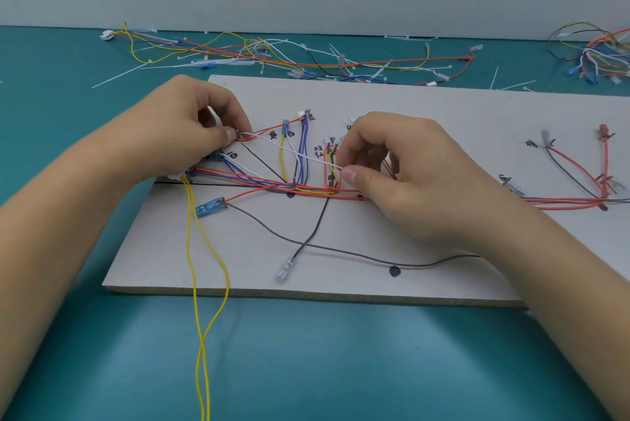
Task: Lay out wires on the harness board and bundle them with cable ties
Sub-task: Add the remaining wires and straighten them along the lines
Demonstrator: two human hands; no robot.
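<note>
My left hand (191,127) and right hand (402,175) reach in palm-down, each pinching the white wire (293,150) between thumb and forefinger, my other fingers curled.

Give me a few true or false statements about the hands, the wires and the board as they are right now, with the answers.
1. The left hand and the right hand pinch the same white wire. True.
2. The yellow wires lie wholly on the harness board. False: they trail off its near edge onto the mat.
3. Loose cable ties lie on the mat beyond the board. True.
4. The mat is red. False: it is teal.
</note>
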